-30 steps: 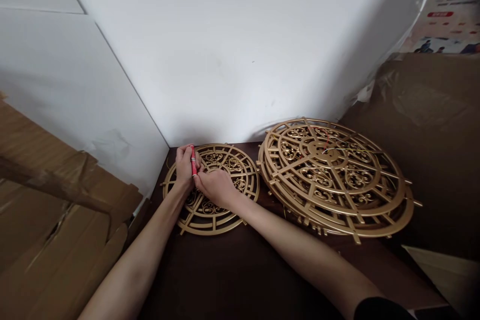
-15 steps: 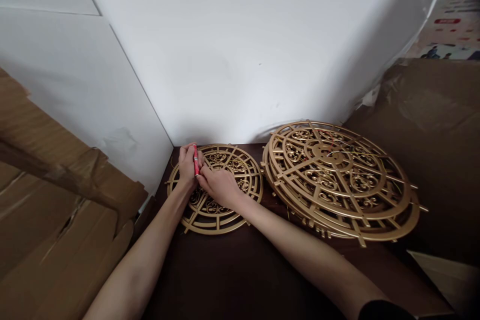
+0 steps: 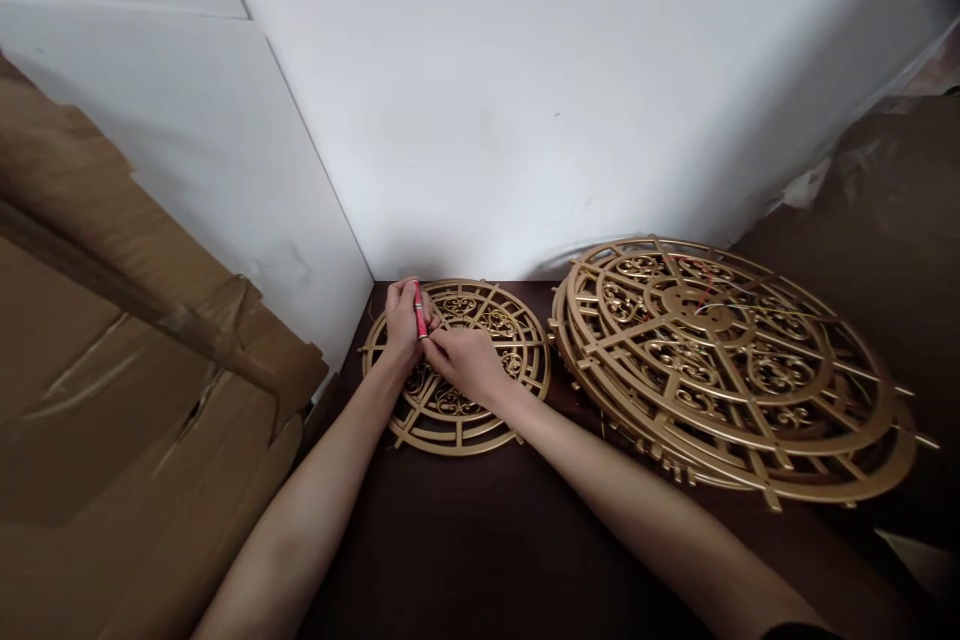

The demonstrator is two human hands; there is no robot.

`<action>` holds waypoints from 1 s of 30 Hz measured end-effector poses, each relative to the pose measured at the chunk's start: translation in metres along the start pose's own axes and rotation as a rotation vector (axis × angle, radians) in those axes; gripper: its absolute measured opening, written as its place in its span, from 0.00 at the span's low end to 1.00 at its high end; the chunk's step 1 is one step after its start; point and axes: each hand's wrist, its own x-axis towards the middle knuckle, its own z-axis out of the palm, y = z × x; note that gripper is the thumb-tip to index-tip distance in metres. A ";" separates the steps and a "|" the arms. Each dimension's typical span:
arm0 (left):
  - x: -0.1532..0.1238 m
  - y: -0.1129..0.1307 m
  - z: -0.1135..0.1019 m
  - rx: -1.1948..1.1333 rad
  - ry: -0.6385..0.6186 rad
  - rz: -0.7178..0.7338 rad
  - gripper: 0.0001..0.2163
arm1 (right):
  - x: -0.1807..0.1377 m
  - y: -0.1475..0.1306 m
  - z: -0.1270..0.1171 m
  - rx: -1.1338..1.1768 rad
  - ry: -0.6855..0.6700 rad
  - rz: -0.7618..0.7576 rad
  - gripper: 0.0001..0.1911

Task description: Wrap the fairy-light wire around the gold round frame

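Note:
My left hand [image 3: 402, 315] is closed around a slim red pen-like tool [image 3: 420, 312], which stands nearly upright against the fingers. Close beside its lower end, my right hand [image 3: 472, 365] has thumb and fingers pinched together; whatever lies in that pinch is hidden. Both hands are over the left part of a round gold openwork panel [image 3: 461, 442] with scroll ornaments, spokes and rings, lying flat on a dark brown tabletop [image 3: 442, 540]. My hands cover part of the panel.
To the right, a stack of larger-looking gold round panels [image 3: 750, 420] carries thin red and pale wires [image 3: 705, 285]. A white wall [image 3: 525, 100] rises behind. Torn brown cardboard [image 3: 150, 350] stands at the left, and a dark brown box-like surface [image 3: 892, 190] at the right.
The whole view has swung, so the panels and hands appear farther right. Both hands stay over the same part of the panel, with the red tool still in my left hand.

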 end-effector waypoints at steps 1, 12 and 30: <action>0.000 0.000 0.000 0.001 -0.001 -0.004 0.06 | 0.000 0.000 0.000 -0.009 0.007 -0.008 0.18; 0.002 -0.003 -0.004 0.018 -0.053 -0.013 0.07 | -0.002 -0.003 -0.004 -0.035 -0.004 -0.010 0.19; 0.003 -0.003 -0.005 0.012 -0.084 -0.020 0.10 | 0.000 -0.004 -0.007 -0.013 -0.070 -0.001 0.18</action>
